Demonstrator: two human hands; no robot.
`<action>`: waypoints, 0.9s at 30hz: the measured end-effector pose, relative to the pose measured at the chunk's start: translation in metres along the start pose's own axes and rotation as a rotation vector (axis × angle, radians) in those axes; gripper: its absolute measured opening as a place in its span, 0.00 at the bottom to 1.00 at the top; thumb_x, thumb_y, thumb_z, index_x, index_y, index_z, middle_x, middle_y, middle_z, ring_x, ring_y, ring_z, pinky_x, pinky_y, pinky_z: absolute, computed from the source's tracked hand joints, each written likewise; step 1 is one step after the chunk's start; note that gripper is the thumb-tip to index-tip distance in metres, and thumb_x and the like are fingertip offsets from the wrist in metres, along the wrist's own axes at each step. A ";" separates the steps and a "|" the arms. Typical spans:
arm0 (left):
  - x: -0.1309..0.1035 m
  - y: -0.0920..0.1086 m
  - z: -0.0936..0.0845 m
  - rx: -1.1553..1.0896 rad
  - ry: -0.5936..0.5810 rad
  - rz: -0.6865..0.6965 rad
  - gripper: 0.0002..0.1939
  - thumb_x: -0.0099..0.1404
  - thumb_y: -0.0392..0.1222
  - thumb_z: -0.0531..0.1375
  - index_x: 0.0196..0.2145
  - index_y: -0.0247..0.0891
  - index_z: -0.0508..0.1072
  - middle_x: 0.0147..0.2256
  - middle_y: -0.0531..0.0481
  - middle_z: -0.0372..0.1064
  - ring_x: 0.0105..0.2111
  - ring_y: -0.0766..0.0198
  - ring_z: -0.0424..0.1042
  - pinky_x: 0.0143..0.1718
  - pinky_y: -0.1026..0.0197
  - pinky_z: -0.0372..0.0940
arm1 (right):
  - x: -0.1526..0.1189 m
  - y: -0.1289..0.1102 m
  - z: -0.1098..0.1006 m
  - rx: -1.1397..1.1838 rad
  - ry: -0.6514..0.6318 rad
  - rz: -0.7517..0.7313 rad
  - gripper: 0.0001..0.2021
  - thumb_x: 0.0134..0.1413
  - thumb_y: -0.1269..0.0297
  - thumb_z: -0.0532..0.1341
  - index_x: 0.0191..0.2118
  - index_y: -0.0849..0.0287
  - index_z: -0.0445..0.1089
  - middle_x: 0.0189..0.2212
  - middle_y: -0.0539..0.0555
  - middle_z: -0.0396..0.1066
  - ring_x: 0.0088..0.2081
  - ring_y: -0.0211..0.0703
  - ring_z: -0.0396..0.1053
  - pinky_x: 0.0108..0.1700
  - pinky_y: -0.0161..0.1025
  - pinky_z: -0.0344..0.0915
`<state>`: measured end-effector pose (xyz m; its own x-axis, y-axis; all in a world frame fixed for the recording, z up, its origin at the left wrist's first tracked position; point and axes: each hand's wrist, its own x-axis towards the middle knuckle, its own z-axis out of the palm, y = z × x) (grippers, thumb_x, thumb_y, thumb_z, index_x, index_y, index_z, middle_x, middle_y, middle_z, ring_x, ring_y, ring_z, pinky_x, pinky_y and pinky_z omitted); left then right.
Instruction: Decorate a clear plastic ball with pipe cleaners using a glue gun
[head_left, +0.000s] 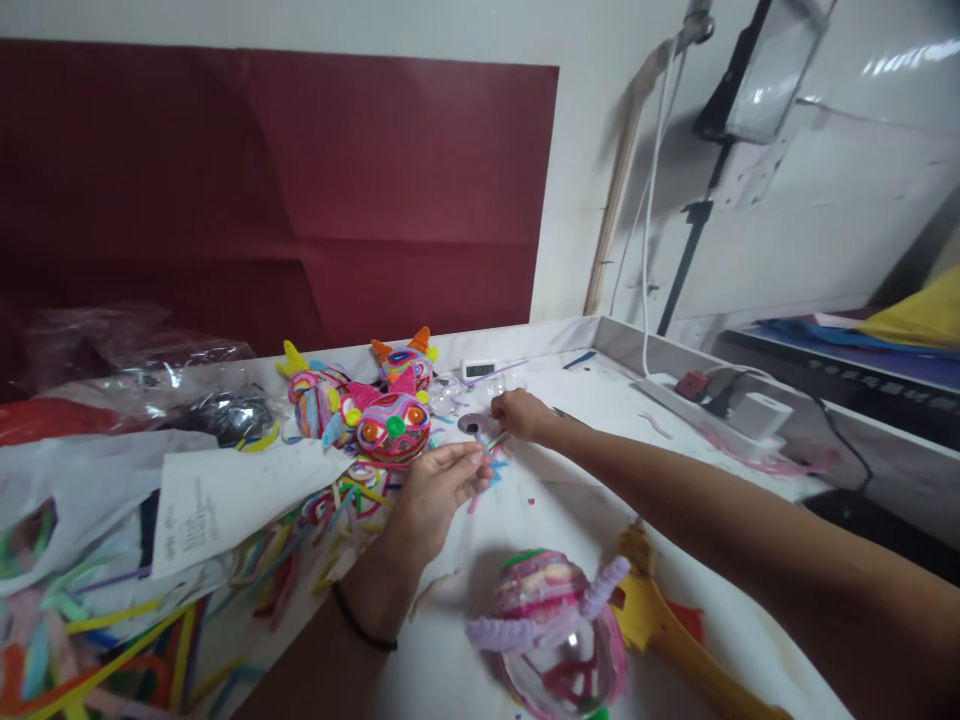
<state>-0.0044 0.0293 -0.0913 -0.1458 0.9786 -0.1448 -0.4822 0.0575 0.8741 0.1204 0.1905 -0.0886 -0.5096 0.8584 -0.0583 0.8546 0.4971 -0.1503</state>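
Note:
My left hand (450, 485) is closed in a pinch, thumb against fingertips, above the white table. Whatever it holds is too small to make out. Just beyond it, my right hand (521, 414) is curled shut with its fingertips turned away from view. Beside the right hand lies a round disc with a dark centre (472, 425). Short coloured fuzzy strips (496, 470) lie under and between the hands. Close to me sits a clear ball partly wrapped in pink fuzzy strips (544, 590), with two lilac horns (606, 586). A yellow glue gun (664, 630) lies to its right.
Several decorated balls with ears or horns (394, 425) stand at the back left. Loose coloured strips (112, 640), a paper sheet (217, 500) and plastic bags (225, 385) cover the left. A small digital display (479, 370) stands behind; a power strip (712, 420) lies right.

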 end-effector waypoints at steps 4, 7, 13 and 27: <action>-0.001 0.001 0.003 0.004 0.017 -0.033 0.05 0.53 0.27 0.67 0.30 0.28 0.77 0.26 0.46 0.76 0.24 0.68 0.74 0.29 0.68 0.69 | -0.002 -0.001 0.000 -0.063 0.007 0.001 0.15 0.64 0.60 0.60 0.52 0.60 0.68 0.50 0.57 0.69 0.47 0.47 0.71 0.48 0.49 0.71; -0.002 0.001 0.004 0.003 0.018 -0.039 0.05 0.53 0.26 0.67 0.30 0.28 0.78 0.27 0.45 0.76 0.25 0.68 0.74 0.29 0.68 0.69 | -0.006 -0.002 -0.003 -0.073 0.015 -0.020 0.14 0.64 0.60 0.60 0.52 0.59 0.68 0.50 0.57 0.69 0.47 0.47 0.71 0.47 0.48 0.71; -0.001 -0.002 0.003 0.001 -0.010 -0.034 0.06 0.50 0.29 0.70 0.29 0.28 0.78 0.26 0.46 0.75 0.26 0.67 0.74 0.30 0.67 0.69 | -0.024 0.002 -0.020 -0.009 0.086 -0.118 0.11 0.64 0.61 0.60 0.48 0.60 0.70 0.48 0.56 0.70 0.47 0.46 0.71 0.49 0.49 0.70; 0.007 -0.010 -0.006 0.072 -0.016 0.036 0.11 0.44 0.36 0.70 0.26 0.32 0.76 0.25 0.50 0.74 0.26 0.69 0.72 0.31 0.67 0.66 | -0.088 0.039 -0.016 0.219 -0.085 -0.364 0.10 0.45 0.79 0.62 0.31 0.61 0.79 0.26 0.50 0.78 0.29 0.38 0.73 0.33 0.30 0.65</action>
<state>-0.0056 0.0348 -0.1040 -0.1481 0.9833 -0.1062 -0.4133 0.0361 0.9099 0.1999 0.1364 -0.0730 -0.7879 0.6144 -0.0428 0.5813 0.7189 -0.3812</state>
